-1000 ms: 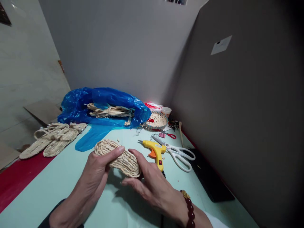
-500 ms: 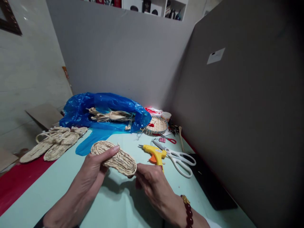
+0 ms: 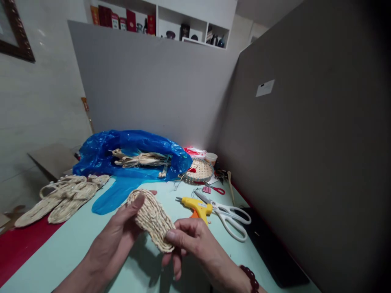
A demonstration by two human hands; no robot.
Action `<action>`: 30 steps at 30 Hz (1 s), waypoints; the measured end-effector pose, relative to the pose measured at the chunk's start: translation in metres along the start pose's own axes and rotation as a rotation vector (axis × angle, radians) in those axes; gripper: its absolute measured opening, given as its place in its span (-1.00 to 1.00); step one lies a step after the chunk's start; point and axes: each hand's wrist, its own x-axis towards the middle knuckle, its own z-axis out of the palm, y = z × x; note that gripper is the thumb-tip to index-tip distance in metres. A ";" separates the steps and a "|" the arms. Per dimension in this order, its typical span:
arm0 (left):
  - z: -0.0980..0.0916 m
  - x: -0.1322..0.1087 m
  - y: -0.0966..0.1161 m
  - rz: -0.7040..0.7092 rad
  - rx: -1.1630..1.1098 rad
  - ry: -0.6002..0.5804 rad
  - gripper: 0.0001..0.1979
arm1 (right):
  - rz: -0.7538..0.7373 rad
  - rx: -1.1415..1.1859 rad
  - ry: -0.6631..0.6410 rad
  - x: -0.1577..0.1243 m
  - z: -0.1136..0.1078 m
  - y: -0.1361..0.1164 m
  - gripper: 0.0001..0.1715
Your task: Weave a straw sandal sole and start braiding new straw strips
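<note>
A woven straw shoe sole (image 3: 154, 221), made of braided rows laid side by side, is held tilted above the table between both hands. My left hand (image 3: 122, 224) grips its upper left end, thumb on top and the other fingers behind. At the lower right end, my right hand (image 3: 189, 242) pinches the edge between thumb and fingers. Close beyond the right hand lies a yellow hot glue gun (image 3: 197, 206), its handle partly hidden by that hand. White-handled scissors (image 3: 229, 215) lie to the right of the glue gun.
A blue plastic bag (image 3: 134, 140) with a bundle of straw (image 3: 142, 159) sits at the back. Straw sandals (image 3: 71, 197) rest on the left. Behind the scissors are a woven basket (image 3: 200, 171), red-handled scissors (image 3: 219, 190) and a cup (image 3: 211, 158). A black flat object (image 3: 275, 252) lies right.
The sole has turned to a steeper tilt, its right end lower. My right thumb has come onto its upper face. The camera view has tipped upward, showing more of the shelf.
</note>
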 end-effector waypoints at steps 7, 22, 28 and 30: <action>-0.011 0.015 -0.029 0.039 0.368 0.054 -0.59 | -0.153 0.104 0.251 0.011 0.000 0.004 -0.48; -0.002 0.002 -0.037 0.098 0.570 0.055 -0.59 | -0.281 -0.086 0.439 0.002 -0.009 -0.004 -0.71; -0.004 0.002 -0.040 -0.029 0.427 -0.055 -0.64 | -0.244 0.096 0.415 0.001 -0.006 -0.005 -0.64; -0.005 0.003 -0.043 -0.049 0.401 -0.060 -0.65 | -0.240 0.138 0.412 0.002 -0.006 -0.002 -0.63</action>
